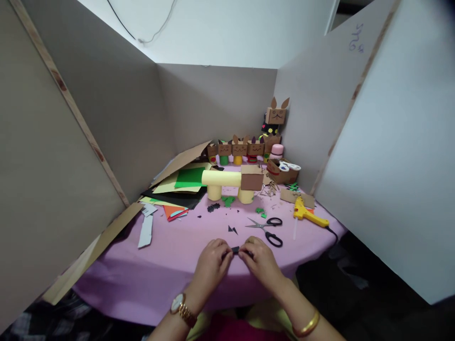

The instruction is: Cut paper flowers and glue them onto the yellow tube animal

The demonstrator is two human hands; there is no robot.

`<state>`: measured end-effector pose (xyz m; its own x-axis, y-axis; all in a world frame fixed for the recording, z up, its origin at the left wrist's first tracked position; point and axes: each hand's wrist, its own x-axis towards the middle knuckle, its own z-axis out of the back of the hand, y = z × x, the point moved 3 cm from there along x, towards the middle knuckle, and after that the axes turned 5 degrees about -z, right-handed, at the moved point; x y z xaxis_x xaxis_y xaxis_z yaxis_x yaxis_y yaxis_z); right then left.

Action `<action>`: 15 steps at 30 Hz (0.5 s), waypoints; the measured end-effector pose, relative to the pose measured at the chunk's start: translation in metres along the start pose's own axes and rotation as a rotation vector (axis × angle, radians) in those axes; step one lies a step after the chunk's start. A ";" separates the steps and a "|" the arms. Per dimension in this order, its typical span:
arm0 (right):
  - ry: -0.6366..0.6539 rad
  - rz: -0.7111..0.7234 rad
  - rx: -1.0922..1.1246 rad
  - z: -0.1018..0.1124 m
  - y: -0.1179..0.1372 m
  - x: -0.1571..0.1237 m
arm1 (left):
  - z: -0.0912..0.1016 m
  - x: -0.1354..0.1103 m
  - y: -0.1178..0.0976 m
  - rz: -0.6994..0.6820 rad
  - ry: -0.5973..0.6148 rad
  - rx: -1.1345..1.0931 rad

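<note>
Between my two hands is a small strip of black paper (235, 249), pinched at either end. My left hand (215, 255) has its fingertips closed on the left end, and my right hand (258, 255) closes on the right end. Just beyond the hands lie small black paper scraps (232, 230). Black-handled scissors (266, 227) rest with blades parted, pointing left. Farther back stands a yellow paper-tube animal figure (222, 178) with a brown cardboard box head (252, 178) at its right end.
A yellow glue gun (309, 214) lies at the right. Coloured paper sheets (192, 177) are piled at the left. Along the back stand several box-headed figures (239, 149) and a cardboard box (284, 174) with white scissors (288, 166). Grey panels (216, 99) enclose the table.
</note>
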<state>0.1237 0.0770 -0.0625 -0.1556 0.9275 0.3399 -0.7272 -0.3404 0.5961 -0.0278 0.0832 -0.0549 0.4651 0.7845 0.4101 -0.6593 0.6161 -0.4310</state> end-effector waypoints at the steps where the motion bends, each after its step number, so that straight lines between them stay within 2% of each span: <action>1: 0.000 -0.016 -0.007 -0.001 0.000 0.002 | 0.000 0.001 -0.001 0.013 0.001 0.008; 8: 0.005 -0.095 -0.139 -0.008 -0.001 0.011 | -0.004 0.007 -0.001 0.115 0.009 0.095; 15: 0.014 -0.140 -0.180 -0.007 0.001 0.014 | -0.003 0.011 -0.002 0.143 0.043 0.107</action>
<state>0.1158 0.0909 -0.0619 -0.0533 0.9663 0.2518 -0.8498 -0.1763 0.4967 -0.0202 0.0910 -0.0520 0.3851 0.8673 0.3154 -0.7785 0.4888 -0.3936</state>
